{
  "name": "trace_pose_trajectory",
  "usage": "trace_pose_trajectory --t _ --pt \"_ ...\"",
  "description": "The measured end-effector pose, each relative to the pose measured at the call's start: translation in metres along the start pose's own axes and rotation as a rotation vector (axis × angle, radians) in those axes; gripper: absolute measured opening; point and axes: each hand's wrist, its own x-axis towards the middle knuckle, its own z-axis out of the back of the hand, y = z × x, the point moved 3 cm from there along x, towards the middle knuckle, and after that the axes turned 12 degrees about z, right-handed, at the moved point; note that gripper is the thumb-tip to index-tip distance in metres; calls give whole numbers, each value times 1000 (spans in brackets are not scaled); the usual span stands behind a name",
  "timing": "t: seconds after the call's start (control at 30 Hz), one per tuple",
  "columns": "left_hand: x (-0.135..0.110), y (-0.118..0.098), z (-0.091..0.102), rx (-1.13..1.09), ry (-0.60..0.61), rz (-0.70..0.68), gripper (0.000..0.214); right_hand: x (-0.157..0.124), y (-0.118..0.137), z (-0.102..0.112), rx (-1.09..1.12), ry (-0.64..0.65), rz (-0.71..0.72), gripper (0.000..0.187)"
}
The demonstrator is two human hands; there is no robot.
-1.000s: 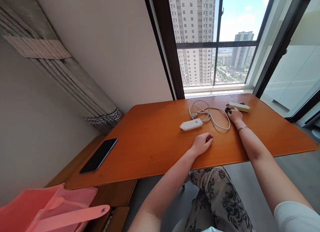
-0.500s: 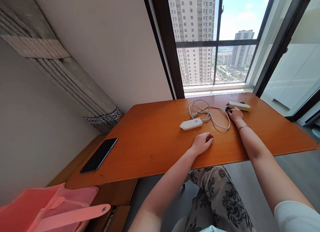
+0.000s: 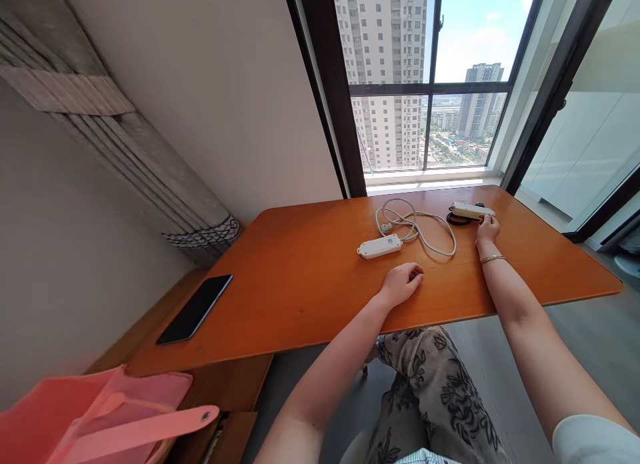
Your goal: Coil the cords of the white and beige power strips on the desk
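My right hand (image 3: 487, 229) is at the right end of a pale yellowish power strip (image 3: 467, 211) near the table's far right corner, its fingers closed on that end. A black cord (image 3: 457, 219) lies bunched beside this strip. My left hand (image 3: 401, 283) rests on the table near its front edge, fingers loosely curled with nothing visible in them. Just beyond it lies a white power strip (image 3: 380, 247), whose white cord (image 3: 440, 252) loops across the table between the two strips. The cord's plug (image 3: 386, 229) sits within the loops.
The orange-brown wooden table (image 3: 300, 277) stands against a window (image 3: 425, 131). A black tablet (image 3: 196, 309) lies at its left side. Below the left edge is a pink bag (image 3: 100, 417) with a strap. A gathered grey curtain (image 3: 160, 164) hangs at the left wall.
My right hand has moved right along the yellowish power strip, from its left end and black cord to its right end. My left hand stays in place. The view has shifted slightly.
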Motion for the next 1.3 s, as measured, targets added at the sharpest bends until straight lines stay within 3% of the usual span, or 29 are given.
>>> trace_pose_trajectory --t 0.23,0.47,0.53,0.67,0.8,0.97,1.2,1.3 --pt "-1 -1 0 25 -14 -4 17 -19 20 3 57 137 63 63" --pt "0 -1 -1 46 -31 -16 18 -60 70 1 86 363 287 36" --pt "1 -1 -1 52 -33 -20 18 -74 91 -2 82 406 391 32" --pt "2 -1 -2 76 -38 -33 18 -109 139 -17 17 491 779 33" --pt "1 0 -1 85 -46 -52 16 -131 167 -42 -123 576 889 36" --pt "-2 -1 0 86 -35 -69 17 -129 167 -55 -245 626 907 31" --pt "-4 -5 -3 101 -29 -73 13 -120 156 -43 -300 632 996 21" --pt "-6 -6 2 32 -138 -111 20 -126 166 -35 -257 678 1088 18"
